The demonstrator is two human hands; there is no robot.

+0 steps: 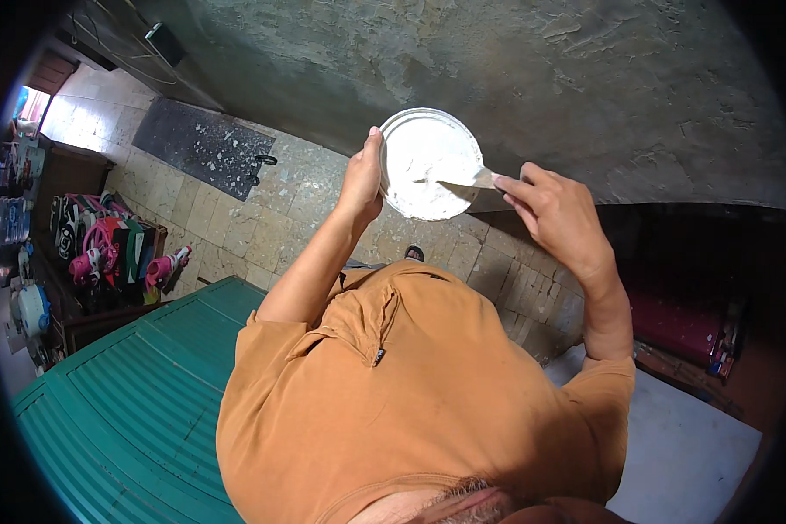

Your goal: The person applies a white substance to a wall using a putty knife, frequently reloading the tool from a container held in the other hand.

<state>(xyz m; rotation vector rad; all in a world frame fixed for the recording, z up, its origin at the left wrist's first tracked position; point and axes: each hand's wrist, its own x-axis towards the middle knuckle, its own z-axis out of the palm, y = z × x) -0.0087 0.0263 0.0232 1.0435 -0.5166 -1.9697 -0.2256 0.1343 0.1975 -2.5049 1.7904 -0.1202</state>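
1. A person's left hand (362,179) closes on the near-left side of a round white container (428,112), thumb at its rim; the right hand (555,210) grips a flat-bladed scraper (480,180), its tip in the white paste (419,157) inside.

2. The container is held up over the floor, in front of a rough, patchy grey wall (541,96) that spans the top of the view.

3. Below, stone-look tiles (196,210) pave the floor, scattered with pale flecks; a dark mat (162,122) beside the wall carries more, with a small black object (265,160) at its end.

4. A dark box (162,44) with loose cables sits against the wall at upper left.

5. A green ribbed surface (131,384) crowds the person's left side, with pink items (105,249) piled beyond it.

6. At the right, a pale flat panel (686,445) lies close by the elbow, near a dark red object (672,323) in shadow.
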